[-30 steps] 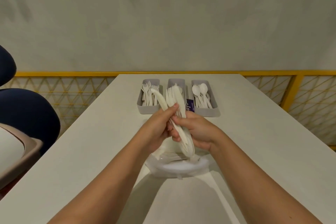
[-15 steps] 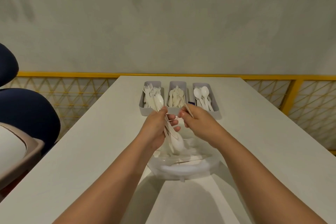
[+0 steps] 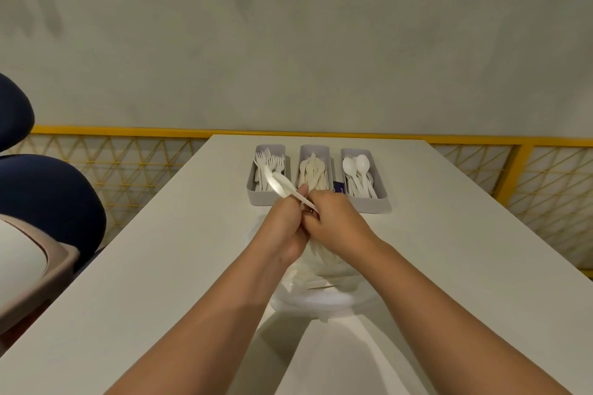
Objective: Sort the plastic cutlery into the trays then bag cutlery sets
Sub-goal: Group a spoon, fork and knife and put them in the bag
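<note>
The left hand (image 3: 285, 224) and right hand (image 3: 333, 221) are together at frame centre, both pinching one white plastic utensil (image 3: 278, 184). Just below sits a clear container (image 3: 308, 305) of cutlery. Above, three grey trays (image 3: 260, 199) hold forks (image 3: 269, 160), knives (image 3: 313, 170) and spoons (image 3: 356, 167) on the white worktop (image 3: 160, 266).

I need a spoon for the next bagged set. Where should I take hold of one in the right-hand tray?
I'd pinch a spoon by its handle, coming from above at the near end of the right tray: the bowls lie at the far end, handles pointing toward you.
</note>
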